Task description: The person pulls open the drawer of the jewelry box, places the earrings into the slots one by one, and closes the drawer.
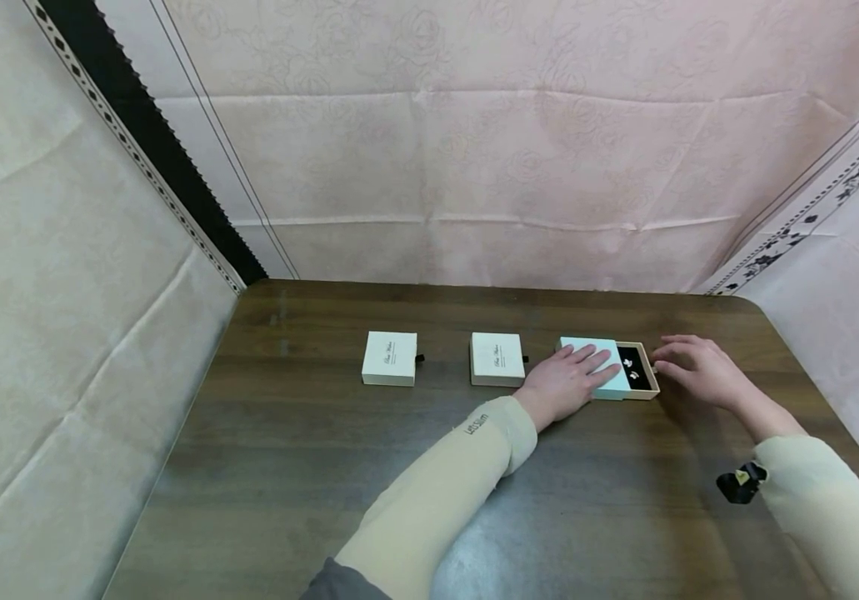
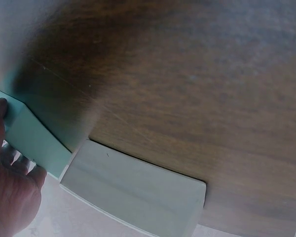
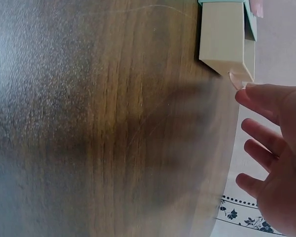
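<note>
A light-blue slide-out box sleeve [image 1: 610, 387] lies at the right of the table. Across its top spread the fingers of my left hand [image 1: 558, 385], while the left wrist view shows the thumb against its near side. From the sleeve's right end sticks out a cream drawer [image 3: 222, 32], partly pulled out. Small silvery pieces [image 1: 632, 368] sit on the black insert [image 1: 642, 379] inside. At the drawer's end, my right hand [image 1: 702, 371] pinches a small pale pull tab [image 3: 235, 81] between thumb and forefinger; its other fingers are apart from the box.
Two white boxes with printed lids, one in the middle [image 1: 497, 358] and one farther left [image 1: 389, 358], each have a dark tab on the right side. The brown wooden table [image 1: 287, 467] is bordered by pale patterned cloth [image 1: 429, 167] behind and at both sides.
</note>
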`<state>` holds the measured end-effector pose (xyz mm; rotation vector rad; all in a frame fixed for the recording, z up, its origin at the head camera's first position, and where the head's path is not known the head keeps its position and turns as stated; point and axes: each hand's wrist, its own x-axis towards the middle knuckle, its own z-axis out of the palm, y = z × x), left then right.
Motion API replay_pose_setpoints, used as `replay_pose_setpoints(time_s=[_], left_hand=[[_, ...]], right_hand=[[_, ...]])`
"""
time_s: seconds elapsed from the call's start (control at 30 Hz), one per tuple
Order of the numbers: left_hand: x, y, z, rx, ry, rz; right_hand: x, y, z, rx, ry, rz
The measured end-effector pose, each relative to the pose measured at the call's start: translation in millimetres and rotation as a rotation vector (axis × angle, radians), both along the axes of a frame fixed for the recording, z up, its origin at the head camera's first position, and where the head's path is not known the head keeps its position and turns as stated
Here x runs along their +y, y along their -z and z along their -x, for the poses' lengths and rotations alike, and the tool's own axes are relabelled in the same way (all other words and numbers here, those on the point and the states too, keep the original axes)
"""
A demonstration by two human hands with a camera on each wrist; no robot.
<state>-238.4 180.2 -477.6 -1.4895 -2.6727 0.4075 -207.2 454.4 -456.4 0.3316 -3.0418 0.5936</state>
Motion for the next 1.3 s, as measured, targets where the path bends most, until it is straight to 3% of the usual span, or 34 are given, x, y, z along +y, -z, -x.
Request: replay_pose_setpoints(time_s=[0.33, 0.63, 1.13, 1.3], left_hand=[[0.8, 3.0, 2.3, -0.016, -0.005, 0.000], [1.0, 3.0, 1.3, -0.030, -0.008, -0.007], [3.1, 0.5, 0.4, -0.055, -0.015, 0.002], [2.5, -1.3, -0.3, -0.027, -0.012, 0.009]], right_hand=[[0, -0.3, 5.0, -0.086, -0.008, -0.024], [-2, 5.9, 7.4, -0.065, -0.035, -0.002], [-9, 7.6, 9.2, -0.116, -0.018, 0.019], [-14, 7.0, 10.8, -0.082, -0.041, 0.015]])
